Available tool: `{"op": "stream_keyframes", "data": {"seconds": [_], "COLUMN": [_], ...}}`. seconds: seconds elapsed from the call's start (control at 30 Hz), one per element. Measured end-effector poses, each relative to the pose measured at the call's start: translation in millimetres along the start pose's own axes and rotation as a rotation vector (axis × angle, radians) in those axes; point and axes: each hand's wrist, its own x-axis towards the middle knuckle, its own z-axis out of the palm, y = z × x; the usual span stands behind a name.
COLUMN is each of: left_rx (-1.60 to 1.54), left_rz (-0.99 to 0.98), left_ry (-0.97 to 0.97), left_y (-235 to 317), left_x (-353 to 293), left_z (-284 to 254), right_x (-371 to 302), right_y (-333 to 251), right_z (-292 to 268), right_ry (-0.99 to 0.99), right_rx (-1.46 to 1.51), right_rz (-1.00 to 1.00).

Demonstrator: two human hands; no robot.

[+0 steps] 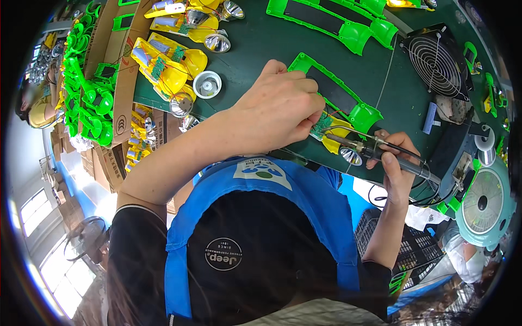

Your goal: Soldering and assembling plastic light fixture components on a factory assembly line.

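Observation:
My right hand [396, 168] grips a soldering iron [416, 167] with a thin metal tube along it. The iron's tip points left to a small green circuit board [322, 124] with red wires. Beneath that board is a yellow lamp housing half [338, 137], and a round silver reflector [350, 156] sits by its near end. My left hand [283, 106] is closed, its fingertips curled down right beside the board. What the fingers pinch is hidden behind the hand. A green frame-shaped casing [363, 111] lies just beyond, partly covered by my left hand.
Several yellow lamp housings [171, 76] with reflectors lie left, near a loose white-rimmed reflector cup [207, 85]. A cardboard box [124, 89] holds green parts. Right are a black fan [435, 62], a blue cylindrical cell [430, 118] and a solder spool [485, 145]. Another person [43, 108] is far left.

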Motion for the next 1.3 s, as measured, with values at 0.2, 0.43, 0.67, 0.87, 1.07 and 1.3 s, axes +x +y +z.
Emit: {"op": "stream_keyframes", "data": {"seconds": [0.2, 0.43, 0.67, 0.87, 1.07, 1.3], "left_rx": [0.006, -0.109, 0.3, 0.537, 0.364, 0.071], "left_rz": [-0.012, 0.001, 0.133, 0.423, 0.232, 0.093], "left_ry": [-0.021, -0.094, -0.056, 0.305, 0.137, 0.343], "left_y": [1, -7, -39, -25, -17, -17], "left_x": [1, 8, 52, 7, -43, -52], "left_z": [1, -9, -29, -39, -7, -51], "right_x": [-3, 6, 57, 86, 132, 61], "right_y": [2, 1, -20, -1, 18, 34], "right_z": [-2, -4, 28, 26, 25, -7], "right_ry": [0.13, 0.191, 0.287, 0.228, 0.192, 0.332], "right_rx": [0.059, 0.065, -0.167, -0.402, -0.613, -0.466], "right_rz": [-0.013, -0.057, -0.446, -0.5, -0.66, -0.568]}}
